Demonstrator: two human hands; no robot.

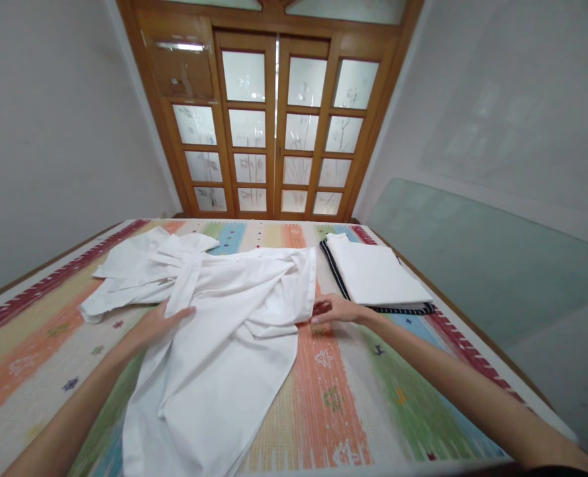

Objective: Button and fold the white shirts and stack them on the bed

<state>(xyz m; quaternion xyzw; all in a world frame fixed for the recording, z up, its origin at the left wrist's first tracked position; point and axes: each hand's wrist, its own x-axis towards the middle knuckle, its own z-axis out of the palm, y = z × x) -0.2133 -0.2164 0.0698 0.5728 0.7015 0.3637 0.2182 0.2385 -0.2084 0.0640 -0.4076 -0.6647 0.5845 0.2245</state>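
Observation:
A crumpled white cloth garment (224,331) lies spread on the table, with gathers along a band at its left part. Its exact kind is hard to tell from the folds. My left hand (167,321) is closed on that band, thumb on top and the other fingers partly hidden by the fabric. At the garment's right edge is my right hand (336,309), palm inward, its bent fingers and thumb apart, with the fingertips at or just beside the cloth.
A patterned, striped tablecloth (324,397) covers the table. Toward the right edge lies a folded white cloth (383,271) atop a black-trimmed piece. A pale glass-like panel (473,238) leans along the right wall. Wooden doors with glass panes (274,126) stand beyond the far edge.

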